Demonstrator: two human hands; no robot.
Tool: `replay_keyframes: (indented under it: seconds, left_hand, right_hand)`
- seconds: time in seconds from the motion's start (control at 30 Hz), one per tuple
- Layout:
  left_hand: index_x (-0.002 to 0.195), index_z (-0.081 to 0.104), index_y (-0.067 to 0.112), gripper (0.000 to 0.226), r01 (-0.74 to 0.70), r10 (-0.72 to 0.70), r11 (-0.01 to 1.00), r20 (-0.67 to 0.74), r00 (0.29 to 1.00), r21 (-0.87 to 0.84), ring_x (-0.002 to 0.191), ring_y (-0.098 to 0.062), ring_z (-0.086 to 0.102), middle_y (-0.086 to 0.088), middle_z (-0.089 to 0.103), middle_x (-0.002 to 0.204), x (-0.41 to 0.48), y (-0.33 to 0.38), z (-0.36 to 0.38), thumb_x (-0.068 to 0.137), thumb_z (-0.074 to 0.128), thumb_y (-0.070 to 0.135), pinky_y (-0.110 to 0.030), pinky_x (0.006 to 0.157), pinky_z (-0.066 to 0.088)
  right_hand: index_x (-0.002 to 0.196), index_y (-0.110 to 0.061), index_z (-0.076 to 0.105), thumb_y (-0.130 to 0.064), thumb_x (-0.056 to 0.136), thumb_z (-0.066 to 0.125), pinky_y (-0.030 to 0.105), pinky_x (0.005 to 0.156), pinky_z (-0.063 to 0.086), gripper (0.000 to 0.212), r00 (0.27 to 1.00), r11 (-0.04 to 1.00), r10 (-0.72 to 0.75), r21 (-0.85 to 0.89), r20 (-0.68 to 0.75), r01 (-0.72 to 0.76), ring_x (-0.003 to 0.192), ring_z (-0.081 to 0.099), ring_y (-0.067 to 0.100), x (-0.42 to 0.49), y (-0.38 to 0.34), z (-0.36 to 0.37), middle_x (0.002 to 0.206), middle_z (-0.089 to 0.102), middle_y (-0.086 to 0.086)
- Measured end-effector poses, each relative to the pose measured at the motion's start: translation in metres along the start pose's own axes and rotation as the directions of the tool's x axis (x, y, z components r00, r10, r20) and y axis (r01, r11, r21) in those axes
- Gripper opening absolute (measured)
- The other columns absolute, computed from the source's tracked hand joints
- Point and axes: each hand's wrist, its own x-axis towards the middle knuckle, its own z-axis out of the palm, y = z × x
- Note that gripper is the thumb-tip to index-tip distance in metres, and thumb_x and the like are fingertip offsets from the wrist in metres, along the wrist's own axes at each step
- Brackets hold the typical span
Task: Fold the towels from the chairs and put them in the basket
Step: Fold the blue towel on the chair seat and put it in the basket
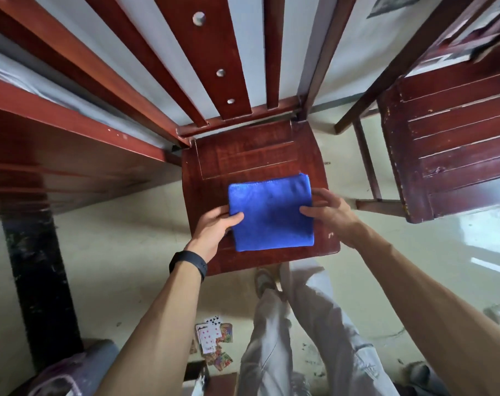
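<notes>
A blue towel, folded into a neat square, lies flat on the seat of a dark red wooden chair. My left hand grips the towel's left edge, thumb on top and fingers tucked under it. My right hand pinches the right edge, thumb lying on the cloth and fingers curled round the side. No basket is in view.
A second red wooden chair stands close on the right. A red table or bench with a black leg fills the left. Playing cards lie scattered on the pale floor by my feet.
</notes>
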Motion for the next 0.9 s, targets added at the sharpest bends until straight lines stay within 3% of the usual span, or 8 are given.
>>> replay_keyframes:
  seconds: [0.07,0.17,0.3,0.4,0.53,0.63,0.77,0.9]
  left_hand:
    - [0.112,0.073,0.011,0.032,-0.041,0.040,0.999,0.064,0.997,0.016,0.111,-0.027,0.068,-0.008,0.075,0.112,-0.033,0.024,0.002,0.081,0.077,0.010,-0.040,0.107,0.045]
    - [0.113,0.071,0.011,0.029,-0.107,0.105,0.994,0.155,0.982,0.006,0.106,-0.030,0.068,-0.009,0.074,0.112,-0.093,0.066,0.014,0.085,0.073,0.009,-0.038,0.091,0.051]
    - [0.119,0.068,0.020,0.031,-0.205,0.183,0.978,0.335,0.924,0.032,0.106,-0.026,0.069,-0.005,0.071,0.120,-0.182,0.123,0.043,0.089,0.070,0.012,-0.042,0.090,0.052]
    - [0.119,0.069,0.026,0.033,-0.266,0.209,0.961,0.439,0.874,0.072,0.102,-0.022,0.069,-0.003,0.071,0.121,-0.246,0.154,0.074,0.088,0.071,0.014,-0.040,0.088,0.052]
    - [0.122,0.064,0.028,0.040,-0.355,0.223,0.925,0.566,0.793,0.133,0.096,-0.023,0.071,-0.001,0.072,0.113,-0.323,0.182,0.134,0.086,0.072,0.013,-0.044,0.084,0.055]
    - [0.121,0.063,0.038,0.041,-0.455,0.208,0.863,0.668,0.715,0.219,0.103,-0.027,0.069,-0.001,0.072,0.115,-0.370,0.191,0.182,0.087,0.074,0.018,-0.050,0.086,0.054]
    - [0.114,0.064,0.037,0.034,-0.546,0.181,0.799,0.763,0.621,0.254,0.085,-0.020,0.067,0.007,0.073,0.089,-0.412,0.191,0.257,0.089,0.070,0.015,-0.041,0.078,0.052]
    - [0.118,0.063,0.032,0.034,-0.586,0.107,0.757,0.830,0.548,0.289,0.079,-0.014,0.070,0.005,0.074,0.096,-0.433,0.186,0.345,0.090,0.069,0.014,-0.032,0.069,0.054]
  right_hand:
    - [0.124,-0.023,0.065,-0.009,0.087,0.074,0.035,0.085,0.059,0.041,0.999,0.998,-0.020,0.068,0.030,0.018,0.097,0.073,0.023,-0.039,-0.016,-0.013,0.103,0.076,0.004]
    - [0.117,-0.026,0.064,-0.007,0.091,0.070,0.032,0.073,0.060,0.033,0.996,0.979,-0.086,0.189,0.013,0.082,0.084,0.072,0.019,-0.111,-0.045,-0.034,0.095,0.074,0.004]
    - [0.124,-0.031,0.062,-0.015,0.090,0.072,0.036,0.065,0.059,0.038,0.969,0.940,-0.208,0.245,-0.136,0.236,0.086,0.070,0.018,-0.219,-0.072,-0.062,0.097,0.069,0.006]
    - [0.124,-0.036,0.062,-0.016,0.093,0.070,0.040,0.067,0.060,0.038,0.933,0.907,-0.277,0.258,-0.231,0.333,0.091,0.070,0.022,-0.299,-0.076,-0.083,0.097,0.068,0.006]
    - [0.125,-0.037,0.060,-0.014,0.093,0.068,0.039,0.067,0.060,0.040,0.848,0.828,-0.332,0.304,-0.413,0.471,0.093,0.070,0.023,-0.398,-0.063,-0.116,0.088,0.071,-0.003]
    - [0.124,-0.040,0.060,-0.014,0.095,0.066,0.037,0.065,0.059,0.040,0.790,0.786,-0.324,0.317,-0.520,0.531,0.090,0.073,0.016,-0.456,-0.045,-0.141,0.091,0.073,-0.003]
    - [0.128,-0.037,0.058,-0.013,0.095,0.066,0.036,0.063,0.059,0.042,0.707,0.718,-0.278,0.349,-0.650,0.602,0.090,0.073,0.019,-0.508,-0.020,-0.181,0.104,0.074,0.007]
    - [0.129,-0.035,0.059,-0.011,0.095,0.066,0.037,0.062,0.059,0.042,0.615,0.670,-0.220,0.341,-0.757,0.660,0.092,0.073,0.021,-0.540,0.004,-0.233,0.105,0.075,0.009]
